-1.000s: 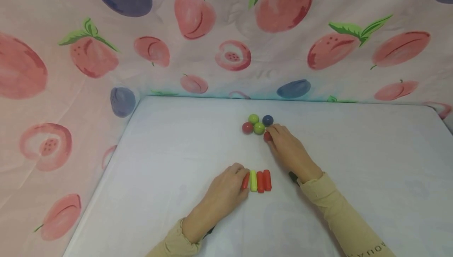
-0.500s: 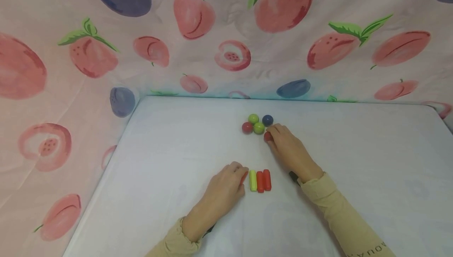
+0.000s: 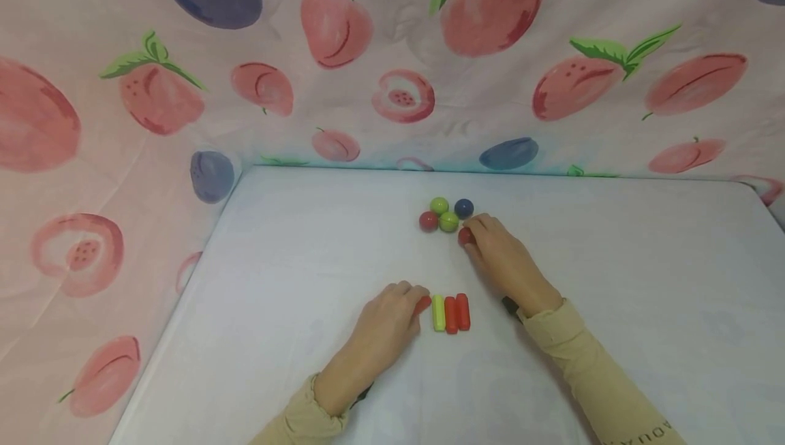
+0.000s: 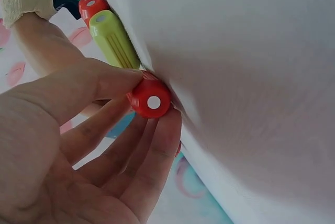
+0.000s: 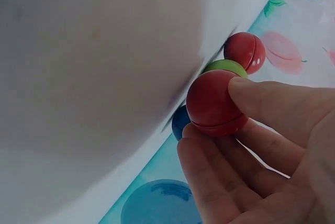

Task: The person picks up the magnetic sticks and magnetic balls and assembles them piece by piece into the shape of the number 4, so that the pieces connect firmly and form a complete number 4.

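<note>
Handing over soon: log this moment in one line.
left hand: pinches red stick | right hand: pinches red ball | nearby: three other sticks, four other balls

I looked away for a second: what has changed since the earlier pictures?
The left hand moved slightly left, drawing its red stick farther from the yellow stick; the red one now looks tipped. Nothing was let go. The right hand holds its red ball almost where it was. The yellow stick, other two red sticks and other four balls stayed put.
</note>
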`<state>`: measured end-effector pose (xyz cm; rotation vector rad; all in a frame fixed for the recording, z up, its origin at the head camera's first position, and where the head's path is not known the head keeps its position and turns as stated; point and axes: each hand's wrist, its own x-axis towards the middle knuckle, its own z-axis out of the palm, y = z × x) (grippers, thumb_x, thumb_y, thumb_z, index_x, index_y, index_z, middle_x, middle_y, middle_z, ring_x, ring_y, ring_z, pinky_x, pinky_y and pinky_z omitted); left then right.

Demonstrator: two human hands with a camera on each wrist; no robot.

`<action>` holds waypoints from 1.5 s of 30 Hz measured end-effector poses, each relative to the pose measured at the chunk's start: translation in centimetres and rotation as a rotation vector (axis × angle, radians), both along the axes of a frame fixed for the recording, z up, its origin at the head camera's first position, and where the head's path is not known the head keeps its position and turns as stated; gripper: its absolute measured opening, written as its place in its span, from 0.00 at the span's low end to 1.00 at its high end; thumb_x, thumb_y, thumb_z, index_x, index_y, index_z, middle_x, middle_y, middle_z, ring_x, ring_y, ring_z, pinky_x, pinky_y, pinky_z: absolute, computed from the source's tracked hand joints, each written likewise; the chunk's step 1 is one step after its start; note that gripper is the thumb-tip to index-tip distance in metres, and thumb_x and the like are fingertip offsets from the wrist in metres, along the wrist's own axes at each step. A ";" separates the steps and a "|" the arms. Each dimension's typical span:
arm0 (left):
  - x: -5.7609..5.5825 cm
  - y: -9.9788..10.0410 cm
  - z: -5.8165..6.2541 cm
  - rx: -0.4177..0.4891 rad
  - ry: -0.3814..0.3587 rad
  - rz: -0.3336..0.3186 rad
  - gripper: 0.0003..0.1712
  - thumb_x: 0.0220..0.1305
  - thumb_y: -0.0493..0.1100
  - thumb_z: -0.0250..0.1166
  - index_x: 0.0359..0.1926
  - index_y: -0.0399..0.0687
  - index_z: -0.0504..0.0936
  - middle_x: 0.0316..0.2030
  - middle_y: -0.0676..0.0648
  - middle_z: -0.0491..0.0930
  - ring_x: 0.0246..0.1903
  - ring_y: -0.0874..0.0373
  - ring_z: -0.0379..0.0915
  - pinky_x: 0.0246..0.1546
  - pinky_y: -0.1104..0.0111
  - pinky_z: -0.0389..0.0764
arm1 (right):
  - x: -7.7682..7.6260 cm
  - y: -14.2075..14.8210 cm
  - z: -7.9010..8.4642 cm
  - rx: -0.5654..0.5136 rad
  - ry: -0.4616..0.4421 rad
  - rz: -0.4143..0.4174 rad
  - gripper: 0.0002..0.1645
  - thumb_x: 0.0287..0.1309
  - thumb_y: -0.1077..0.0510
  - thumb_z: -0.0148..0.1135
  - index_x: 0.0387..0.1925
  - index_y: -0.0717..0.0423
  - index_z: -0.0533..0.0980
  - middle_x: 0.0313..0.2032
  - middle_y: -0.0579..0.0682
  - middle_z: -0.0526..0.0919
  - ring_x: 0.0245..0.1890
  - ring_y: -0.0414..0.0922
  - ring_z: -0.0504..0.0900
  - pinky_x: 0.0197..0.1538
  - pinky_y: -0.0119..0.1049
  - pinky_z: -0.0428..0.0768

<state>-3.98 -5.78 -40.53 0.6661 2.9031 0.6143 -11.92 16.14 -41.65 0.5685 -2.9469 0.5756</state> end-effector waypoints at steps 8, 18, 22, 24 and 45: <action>-0.3 -0.3 0.1 0.001 -0.018 0.017 0.18 0.56 0.34 0.73 0.50 0.45 0.84 0.39 0.48 0.83 0.37 0.58 0.76 0.41 0.69 0.84 | 0.2 0.2 0.1 -0.001 -0.020 -0.017 0.21 0.63 0.63 0.65 0.55 0.66 0.73 0.47 0.58 0.77 0.48 0.52 0.76 0.56 0.47 0.81; -0.8 -0.5 0.2 0.028 -0.008 0.038 0.18 0.57 0.34 0.72 0.50 0.47 0.83 0.39 0.48 0.82 0.38 0.57 0.76 0.42 0.68 0.84 | 0.4 0.3 0.1 -0.009 -0.028 -0.038 0.20 0.62 0.63 0.66 0.54 0.66 0.73 0.47 0.58 0.78 0.49 0.52 0.77 0.56 0.48 0.81; -0.9 -0.6 0.3 0.032 0.003 0.043 0.18 0.58 0.34 0.72 0.50 0.47 0.83 0.39 0.48 0.82 0.38 0.57 0.76 0.42 0.68 0.84 | 0.6 0.4 0.2 -0.007 -0.049 -0.050 0.21 0.62 0.62 0.66 0.54 0.66 0.73 0.48 0.59 0.77 0.49 0.53 0.77 0.56 0.48 0.81; -0.9 -0.6 0.4 0.035 0.005 0.043 0.18 0.58 0.34 0.71 0.50 0.47 0.83 0.40 0.49 0.82 0.38 0.57 0.76 0.43 0.68 0.84 | 0.6 0.4 0.2 -0.007 -0.060 -0.056 0.22 0.62 0.61 0.66 0.55 0.66 0.73 0.48 0.59 0.77 0.50 0.53 0.77 0.57 0.48 0.80; -2.0 -0.5 0.5 0.081 0.012 0.042 0.17 0.61 0.36 0.70 0.51 0.49 0.82 0.41 0.51 0.82 0.40 0.58 0.76 0.45 0.69 0.83 | 1.8 0.9 0.7 -0.043 -0.026 -0.026 0.20 0.64 0.60 0.64 0.55 0.65 0.73 0.49 0.58 0.77 0.50 0.52 0.77 0.56 0.48 0.81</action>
